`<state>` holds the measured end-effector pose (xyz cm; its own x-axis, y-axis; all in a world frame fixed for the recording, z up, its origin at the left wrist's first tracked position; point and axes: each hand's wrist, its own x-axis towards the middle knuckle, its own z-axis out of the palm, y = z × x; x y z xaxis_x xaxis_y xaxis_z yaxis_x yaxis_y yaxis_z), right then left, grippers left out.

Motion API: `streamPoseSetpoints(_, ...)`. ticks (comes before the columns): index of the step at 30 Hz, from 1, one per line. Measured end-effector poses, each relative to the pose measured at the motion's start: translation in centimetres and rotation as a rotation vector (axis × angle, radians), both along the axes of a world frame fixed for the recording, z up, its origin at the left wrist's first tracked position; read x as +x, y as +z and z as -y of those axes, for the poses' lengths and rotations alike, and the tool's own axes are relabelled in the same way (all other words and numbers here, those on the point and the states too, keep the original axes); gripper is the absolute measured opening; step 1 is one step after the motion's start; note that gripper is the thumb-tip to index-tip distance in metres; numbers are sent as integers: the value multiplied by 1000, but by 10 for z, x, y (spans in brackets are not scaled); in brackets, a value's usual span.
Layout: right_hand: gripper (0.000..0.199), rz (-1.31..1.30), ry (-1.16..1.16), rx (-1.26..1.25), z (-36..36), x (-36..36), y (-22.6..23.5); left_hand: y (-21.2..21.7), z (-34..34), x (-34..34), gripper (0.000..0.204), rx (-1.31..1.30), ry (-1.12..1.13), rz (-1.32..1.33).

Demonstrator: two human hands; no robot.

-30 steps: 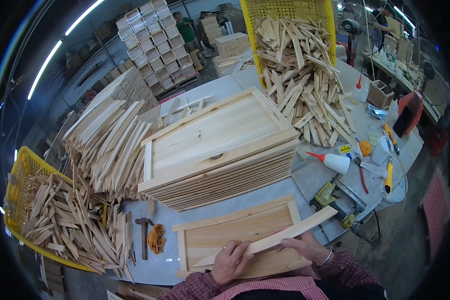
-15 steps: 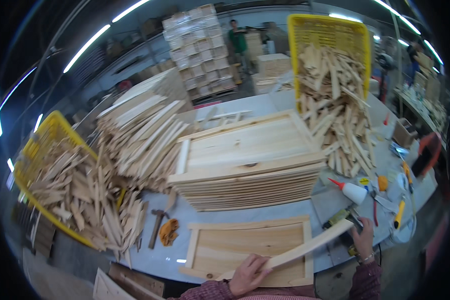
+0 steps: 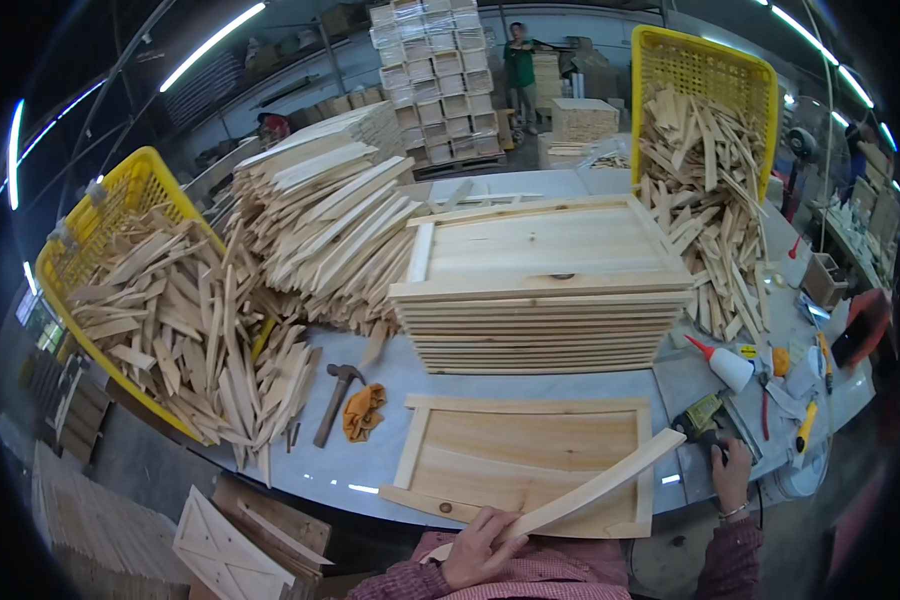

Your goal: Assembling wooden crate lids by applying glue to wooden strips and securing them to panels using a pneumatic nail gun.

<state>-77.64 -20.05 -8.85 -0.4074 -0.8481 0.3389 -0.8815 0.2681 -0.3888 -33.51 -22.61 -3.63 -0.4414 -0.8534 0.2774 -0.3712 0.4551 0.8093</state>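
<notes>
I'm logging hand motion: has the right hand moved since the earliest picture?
Yes, rightward: the right hand, then on the wooden strip over the framed panel, is now beyond the panel's right edge, at the green-and-black tool.

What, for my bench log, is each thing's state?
Wood strip: held, slanted
Left hand: gripping wood strip
Right hand: at nail gun
Framed panel: lying flat
Panel stack: piled
Hammer: lying flat
Orange cloth: crumpled
Left basket: tipped, spilling
Right basket: tipped, spilling
White bottle: lying sideways
</notes>
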Motion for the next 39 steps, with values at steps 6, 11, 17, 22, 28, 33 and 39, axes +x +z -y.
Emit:
streamPoseSetpoints(6,24,-49,-65,-56,-11,10,-1,-4,-4,12,35,59,-24,-21)
streamPoseSetpoints(11,25,-101,-110,-8,-4,14,-2,-10,-4,25,35,64,-5,-49)
streamPoseSetpoints(17,24,-94,-81,2,-3,17,11,-26,-5,26,34,96,13,-18)
streamPoseSetpoints(22,25,-56,-79,-152,8,-6,30,-27,2,23,34,24,-34,75)
streamPoseSetpoints(28,34,-88,-118,-219,44,-62,33,-27,14,9,32,83,-19,132)
streamPoseSetpoints(33,42,-143,-121,-126,72,-108,11,-33,19,10,35,107,-43,150)
streamPoseSetpoints(39,54,187,-160,271,87,-131,2,-45,19,7,28,77,-2,119)
